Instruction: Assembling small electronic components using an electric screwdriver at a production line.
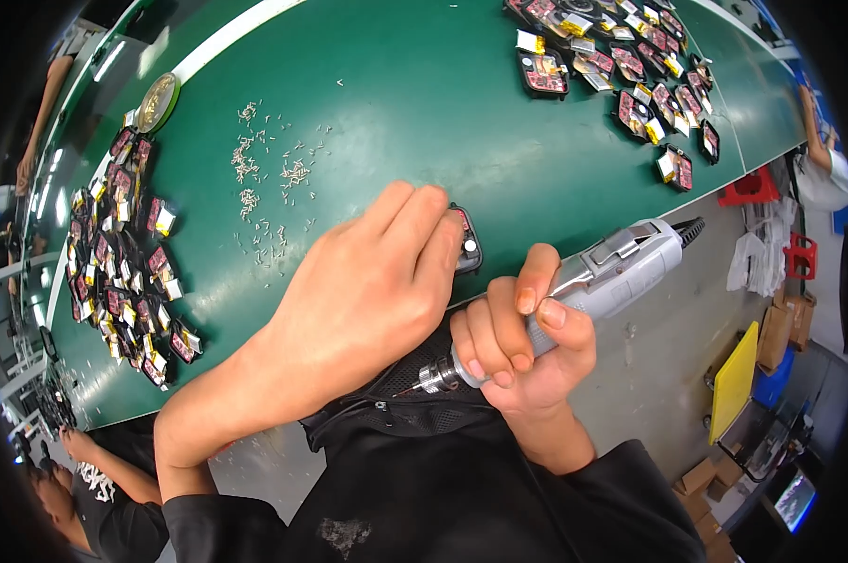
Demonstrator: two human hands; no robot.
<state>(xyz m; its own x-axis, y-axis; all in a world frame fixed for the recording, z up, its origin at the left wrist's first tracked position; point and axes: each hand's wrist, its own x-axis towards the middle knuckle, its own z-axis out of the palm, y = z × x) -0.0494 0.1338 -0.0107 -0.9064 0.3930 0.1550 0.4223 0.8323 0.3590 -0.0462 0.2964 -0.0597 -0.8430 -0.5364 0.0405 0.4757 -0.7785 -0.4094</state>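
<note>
My left hand lies palm-down at the near edge of the green table, its fingertips pressed on a small black device that it mostly hides. My right hand grips a grey electric screwdriver held off the table edge over my lap, with its metal bit end pointing left, toward my left wrist.
Several tiny screws lie scattered on the table beyond my left hand. A pile of small black-and-red parts sits at the left, another at the far right. A roll of tape lies far left. Another person sits at lower left.
</note>
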